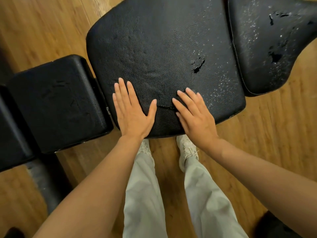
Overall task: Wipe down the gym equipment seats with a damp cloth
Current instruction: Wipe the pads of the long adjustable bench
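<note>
A wide black padded seat (163, 40) fills the middle of the view; its cover is torn at the right and flecked with white specks. A thin black sheet, seemingly a cloth (154, 79), lies flat on the near half of the seat. Its near edge shows as a curved line between my hands, and it is hard to tell apart from the seat cover. My left hand (132, 112) lies palm down on it with straight, spread fingers. My right hand (193, 115) also lies flat, its fingertips on a small dark fold.
A smaller black pad (56, 100) sits to the left of the seat. A torn, speckled back pad (274, 40) lies at the upper right. A dark frame bar (46, 177) runs along the wooden floor (265, 134) at lower left. My legs and pale shoes stand at the seat's near edge.
</note>
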A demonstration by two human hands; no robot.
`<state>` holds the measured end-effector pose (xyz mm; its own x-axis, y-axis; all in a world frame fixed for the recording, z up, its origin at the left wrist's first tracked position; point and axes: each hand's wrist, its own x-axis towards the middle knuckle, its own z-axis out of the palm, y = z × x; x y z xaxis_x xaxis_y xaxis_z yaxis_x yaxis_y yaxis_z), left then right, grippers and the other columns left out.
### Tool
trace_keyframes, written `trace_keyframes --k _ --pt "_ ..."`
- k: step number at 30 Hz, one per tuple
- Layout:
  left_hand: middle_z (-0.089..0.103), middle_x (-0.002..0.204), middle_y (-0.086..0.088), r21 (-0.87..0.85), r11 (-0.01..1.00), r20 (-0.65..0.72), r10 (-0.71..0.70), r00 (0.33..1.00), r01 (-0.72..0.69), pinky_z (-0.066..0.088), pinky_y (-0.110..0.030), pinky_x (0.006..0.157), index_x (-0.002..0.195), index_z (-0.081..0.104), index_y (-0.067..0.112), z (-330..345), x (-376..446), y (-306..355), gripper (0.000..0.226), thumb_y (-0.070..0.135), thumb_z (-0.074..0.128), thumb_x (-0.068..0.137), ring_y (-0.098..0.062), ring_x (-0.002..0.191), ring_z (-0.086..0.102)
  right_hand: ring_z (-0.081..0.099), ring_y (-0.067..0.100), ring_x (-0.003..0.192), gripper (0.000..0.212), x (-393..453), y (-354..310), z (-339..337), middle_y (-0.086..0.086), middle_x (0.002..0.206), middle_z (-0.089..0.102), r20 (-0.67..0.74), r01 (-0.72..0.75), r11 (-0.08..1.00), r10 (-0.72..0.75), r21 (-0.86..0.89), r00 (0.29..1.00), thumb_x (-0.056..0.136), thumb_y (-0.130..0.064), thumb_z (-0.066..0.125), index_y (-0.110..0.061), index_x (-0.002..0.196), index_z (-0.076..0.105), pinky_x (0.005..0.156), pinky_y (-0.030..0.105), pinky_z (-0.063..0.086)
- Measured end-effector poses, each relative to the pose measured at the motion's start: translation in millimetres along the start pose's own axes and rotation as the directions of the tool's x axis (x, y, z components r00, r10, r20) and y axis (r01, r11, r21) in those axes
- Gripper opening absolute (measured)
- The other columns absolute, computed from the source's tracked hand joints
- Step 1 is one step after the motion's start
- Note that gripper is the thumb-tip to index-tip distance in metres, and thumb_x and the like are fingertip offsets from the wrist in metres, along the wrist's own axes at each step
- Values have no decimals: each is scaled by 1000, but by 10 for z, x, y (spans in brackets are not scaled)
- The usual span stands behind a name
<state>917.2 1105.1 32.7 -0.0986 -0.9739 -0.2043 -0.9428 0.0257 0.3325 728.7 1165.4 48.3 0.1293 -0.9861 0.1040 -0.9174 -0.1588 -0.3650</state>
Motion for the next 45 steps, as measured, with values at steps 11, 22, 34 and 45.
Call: trace_keyframes --k 11,22,34,45 --pt "10 164 -24 19 999 -61 -27 998 29 7 -50 125 155 19 -6 55 15 45 93 64 37 96 -37 153 7 45 35 138 37 -249 185 -102 14 146 52 107 240 971 -238 -6 965 103 -19 55 -6 137 59 115 51 35" --pt "24 159 -29 31 998 -155 55 986 -51 19 -53 122 151 31 -7 205 -66 182 63 38 36 107 -43 149 22 39 40 140 37 -126 244 -156 17 144 53 -29 -104 993 105 47 994 101 -12 55 -1 136 58 118 56 26" --pt "26 158 -27 -80 987 -233 -152 961 137 15 -54 122 147 35 -9 312 -11 500 62 33 42 101 -43 149 21 39 40 141 39 529 957 -261 18 148 48 128 274 961 -278 49 952 106 -21 47 -3 139 56 119 52 27" --pt "29 158 -25 -94 985 -286 -165 944 144 17 -54 122 145 40 -7 352 -4 525 59 31 45 99 -41 149 23 37 37 143 38 398 796 -265 12 146 52 262 549 802 -597 238 758 105 -21 46 -5 136 60 122 50 21"
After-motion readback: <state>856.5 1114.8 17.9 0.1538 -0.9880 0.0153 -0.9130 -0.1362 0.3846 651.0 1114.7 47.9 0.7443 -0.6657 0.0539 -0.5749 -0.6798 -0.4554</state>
